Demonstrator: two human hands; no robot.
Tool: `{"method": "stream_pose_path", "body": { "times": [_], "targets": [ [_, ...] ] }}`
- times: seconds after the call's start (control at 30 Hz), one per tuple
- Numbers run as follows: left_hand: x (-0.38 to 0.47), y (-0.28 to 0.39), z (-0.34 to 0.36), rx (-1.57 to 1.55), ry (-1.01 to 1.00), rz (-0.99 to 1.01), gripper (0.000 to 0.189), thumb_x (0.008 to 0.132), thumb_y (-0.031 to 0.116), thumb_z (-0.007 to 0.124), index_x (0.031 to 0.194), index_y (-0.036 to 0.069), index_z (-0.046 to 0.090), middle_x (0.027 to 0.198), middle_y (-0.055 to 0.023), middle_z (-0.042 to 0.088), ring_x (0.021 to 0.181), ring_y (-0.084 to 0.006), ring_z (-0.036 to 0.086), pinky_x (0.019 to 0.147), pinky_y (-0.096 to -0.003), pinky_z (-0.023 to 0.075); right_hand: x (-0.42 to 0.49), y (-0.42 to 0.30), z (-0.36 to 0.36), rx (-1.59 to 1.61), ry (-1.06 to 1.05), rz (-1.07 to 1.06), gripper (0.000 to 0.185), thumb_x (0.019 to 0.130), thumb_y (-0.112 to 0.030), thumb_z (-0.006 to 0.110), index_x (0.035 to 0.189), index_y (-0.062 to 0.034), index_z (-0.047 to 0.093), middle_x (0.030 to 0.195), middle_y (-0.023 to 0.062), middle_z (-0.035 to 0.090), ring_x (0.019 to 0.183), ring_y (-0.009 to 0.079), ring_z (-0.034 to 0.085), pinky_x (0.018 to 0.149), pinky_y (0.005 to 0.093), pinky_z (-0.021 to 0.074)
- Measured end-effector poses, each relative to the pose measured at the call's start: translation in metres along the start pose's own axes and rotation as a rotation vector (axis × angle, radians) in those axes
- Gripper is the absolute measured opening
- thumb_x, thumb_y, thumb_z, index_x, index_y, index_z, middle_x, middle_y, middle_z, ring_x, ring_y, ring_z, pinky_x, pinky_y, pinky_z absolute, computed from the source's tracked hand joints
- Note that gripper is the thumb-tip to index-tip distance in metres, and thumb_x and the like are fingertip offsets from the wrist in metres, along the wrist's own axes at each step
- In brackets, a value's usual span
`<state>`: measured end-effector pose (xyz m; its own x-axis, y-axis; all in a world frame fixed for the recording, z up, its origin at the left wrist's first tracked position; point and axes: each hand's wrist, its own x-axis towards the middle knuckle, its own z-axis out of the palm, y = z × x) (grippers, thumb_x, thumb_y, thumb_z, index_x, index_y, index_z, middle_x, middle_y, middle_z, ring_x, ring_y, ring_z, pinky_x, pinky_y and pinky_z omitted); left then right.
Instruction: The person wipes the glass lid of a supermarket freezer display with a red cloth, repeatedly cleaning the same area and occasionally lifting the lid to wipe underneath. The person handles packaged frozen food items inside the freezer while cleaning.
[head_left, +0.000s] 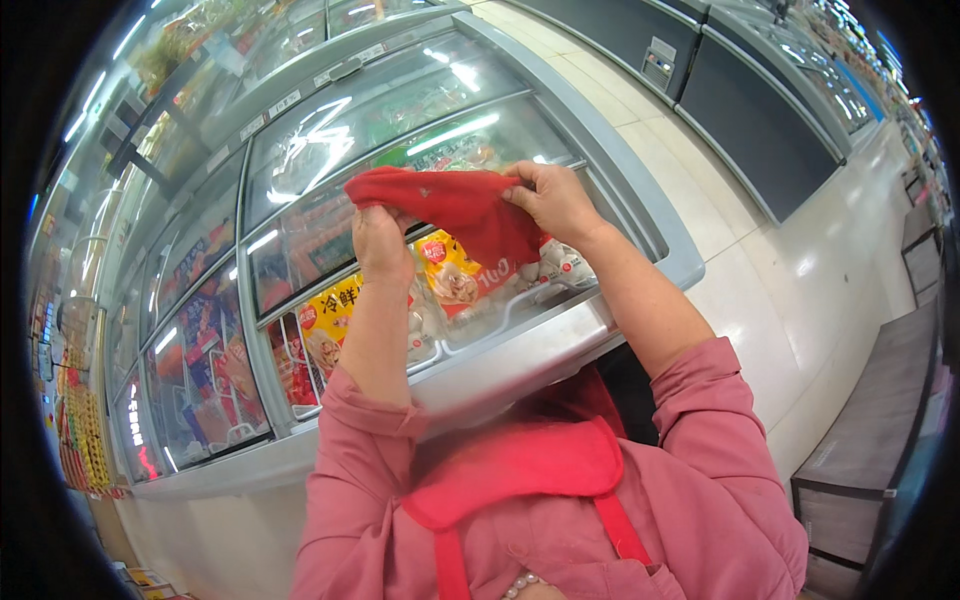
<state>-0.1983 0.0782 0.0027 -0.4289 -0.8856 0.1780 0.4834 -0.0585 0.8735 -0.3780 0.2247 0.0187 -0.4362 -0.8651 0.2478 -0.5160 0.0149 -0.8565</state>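
Observation:
A red cloth (457, 199) is stretched between my two hands above the opened front part of a chest freezer (517, 334). My left hand (381, 244) grips its left end, with the fingers mostly hidden behind the fabric. My right hand (559, 199) pinches the upper right corner between thumb and fingers, and the cloth's right part hangs down in folds. Beneath it, yellow and red bags of frozen food (442, 277) sit inside the freezer, partly covered by the cloth. White wire dividers (510, 311) stand at the front of the bags.
Sliding glass lids (322, 172) with bright reflections cover the freezer's other sections. More packages (206, 345) lie under glass at the left. Dark-panelled freezers (757, 112) stand across the tiled aisle (742, 292). Grey boxes (862, 435) with dark edges line the right side.

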Motion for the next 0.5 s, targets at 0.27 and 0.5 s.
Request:
{"method": "stream_pose_path", "body": {
  "times": [0.27, 0.5],
  "targets": [
    [0.005, 0.01, 0.002, -0.317, -0.048, -0.271, 0.046, 0.107, 0.034, 0.031, 0.125, 0.0, 0.056, 0.124, -0.0146, 0.064, 0.114, -0.0268, 0.061, 0.101, -0.0409, 0.0477, -0.001, 0.02, -0.015, -0.054, -0.072, 0.008, 0.025, 0.087, -0.011, 0.071, 0.111, -0.0037, 0.07, 0.091, 0.0106, 0.073, 0.078, 0.0178, 0.066, 0.075, 0.0304, 0.0523],
    [0.004, 0.02, -0.004, -0.478, -0.209, -0.256, 0.043, 0.105, 0.031, 0.036, 0.128, -0.001, 0.054, 0.126, -0.0145, 0.062, 0.117, -0.0292, 0.06, 0.104, -0.0433, 0.0462, -0.004, 0.017, -0.026, -0.212, -0.021, 0.068, 0.032, 0.084, -0.017, 0.076, 0.112, -0.002, 0.07, 0.092, 0.0113, 0.072, 0.081, 0.0162, 0.066, 0.076, 0.0299, 0.0522]
  ]
}}
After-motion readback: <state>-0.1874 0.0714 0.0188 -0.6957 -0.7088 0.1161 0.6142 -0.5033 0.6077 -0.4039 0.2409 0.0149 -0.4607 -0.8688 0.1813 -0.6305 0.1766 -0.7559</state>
